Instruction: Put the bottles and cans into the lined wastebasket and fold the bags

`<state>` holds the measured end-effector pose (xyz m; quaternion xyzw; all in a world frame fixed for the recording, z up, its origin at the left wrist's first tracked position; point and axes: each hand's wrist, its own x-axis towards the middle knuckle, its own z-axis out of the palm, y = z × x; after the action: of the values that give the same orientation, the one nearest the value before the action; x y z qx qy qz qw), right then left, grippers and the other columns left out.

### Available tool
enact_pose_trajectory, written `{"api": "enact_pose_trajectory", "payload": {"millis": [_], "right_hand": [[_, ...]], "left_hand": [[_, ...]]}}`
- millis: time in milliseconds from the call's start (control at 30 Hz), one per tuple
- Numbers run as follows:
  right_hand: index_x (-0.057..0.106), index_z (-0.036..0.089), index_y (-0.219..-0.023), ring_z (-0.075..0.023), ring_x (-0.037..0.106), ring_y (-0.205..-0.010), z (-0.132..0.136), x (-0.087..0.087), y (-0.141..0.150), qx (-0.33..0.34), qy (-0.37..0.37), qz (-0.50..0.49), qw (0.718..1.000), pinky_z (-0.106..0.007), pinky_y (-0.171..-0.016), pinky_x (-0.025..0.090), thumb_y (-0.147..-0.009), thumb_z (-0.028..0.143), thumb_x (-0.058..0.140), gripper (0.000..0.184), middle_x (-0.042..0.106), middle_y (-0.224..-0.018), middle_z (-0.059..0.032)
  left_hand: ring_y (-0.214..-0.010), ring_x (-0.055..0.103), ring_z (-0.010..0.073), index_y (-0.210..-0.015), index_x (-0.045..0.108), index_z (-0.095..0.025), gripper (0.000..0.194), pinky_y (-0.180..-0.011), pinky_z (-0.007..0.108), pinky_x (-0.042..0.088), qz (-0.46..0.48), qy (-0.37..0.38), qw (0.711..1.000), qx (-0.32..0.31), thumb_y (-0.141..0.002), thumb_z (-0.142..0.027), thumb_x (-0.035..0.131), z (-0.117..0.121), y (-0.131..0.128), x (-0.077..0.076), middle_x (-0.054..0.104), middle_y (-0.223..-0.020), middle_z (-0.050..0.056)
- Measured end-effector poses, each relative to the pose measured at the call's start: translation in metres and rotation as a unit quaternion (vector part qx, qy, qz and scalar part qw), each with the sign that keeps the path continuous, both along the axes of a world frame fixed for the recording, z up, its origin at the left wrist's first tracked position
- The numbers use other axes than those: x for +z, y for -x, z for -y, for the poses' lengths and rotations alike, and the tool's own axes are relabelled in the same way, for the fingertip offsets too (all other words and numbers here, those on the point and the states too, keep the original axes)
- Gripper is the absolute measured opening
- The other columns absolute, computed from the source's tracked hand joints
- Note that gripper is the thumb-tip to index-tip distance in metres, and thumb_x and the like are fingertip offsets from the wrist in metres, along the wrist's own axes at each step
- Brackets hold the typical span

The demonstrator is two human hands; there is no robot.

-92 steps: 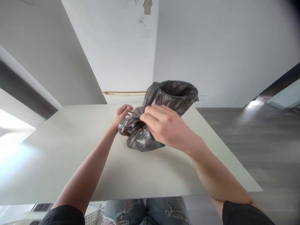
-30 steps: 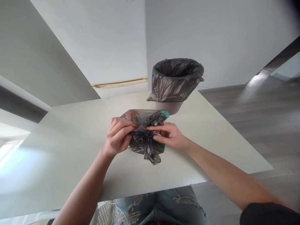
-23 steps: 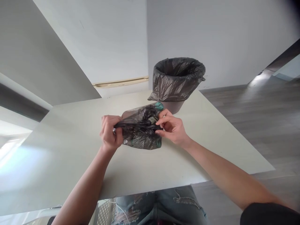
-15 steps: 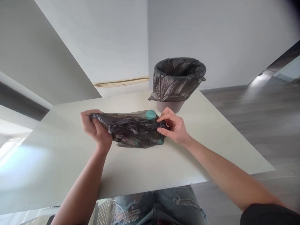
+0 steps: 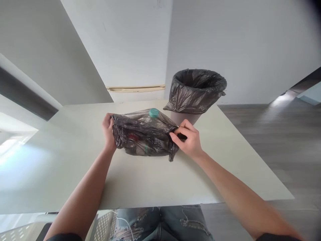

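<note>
A thin black trash bag lies over the table in front of me, with things inside showing through the film. Among them a teal cap stands out at the top and a red piece at the lower left; the rest is too dim to name. My left hand is closed on the bag's left end, its fingers partly behind the film. At the right end, my right hand pinches the bag's edge between thumb and fingers.
A bin lined with another black bag stands on the white table, just beyond my right hand. Behind the table is a white fridge-like door with a cream handle. Grey floor lies to the right.
My left hand has shifted right along with the bag's left end. The bag is more spread, the teal cap sits further left, and a loose corner hangs below my right hand.
</note>
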<state>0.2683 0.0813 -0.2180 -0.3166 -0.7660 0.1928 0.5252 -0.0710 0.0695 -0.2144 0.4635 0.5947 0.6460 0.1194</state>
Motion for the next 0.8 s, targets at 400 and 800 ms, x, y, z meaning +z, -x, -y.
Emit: {"api": "enact_pose_trajectory", "payload": {"millis": [400,800], "right_hand": [[0.037,0.022,-0.162,-0.0200,0.056,-0.066,0.004,-0.004,0.004,-0.002,0.144,0.084,0.986,-0.035,-0.065,0.051,-0.088,0.020,0.064,0.079,0.062,-0.085,-0.0008],[0.050,0.023,-0.159,-0.0184,0.052,-0.054,0.004,-0.011,0.002,0.014,0.131,0.084,0.988,-0.036,-0.060,0.048,-0.092,0.025,0.063,0.068,0.057,-0.067,0.0038]], "left_hand": [[-0.083,0.060,0.0184,-0.088,0.069,-0.021,0.018,-0.076,0.029,0.046,-0.012,0.008,1.000,0.018,-0.085,-0.020,0.052,0.004,-0.009,0.018,0.068,-0.086,0.002],[-0.075,0.053,0.0180,-0.089,0.063,-0.022,0.030,-0.072,0.032,0.044,-0.108,0.024,0.984,-0.142,-0.099,-0.050,0.063,0.015,-0.020,0.023,0.059,-0.079,0.001]]}}
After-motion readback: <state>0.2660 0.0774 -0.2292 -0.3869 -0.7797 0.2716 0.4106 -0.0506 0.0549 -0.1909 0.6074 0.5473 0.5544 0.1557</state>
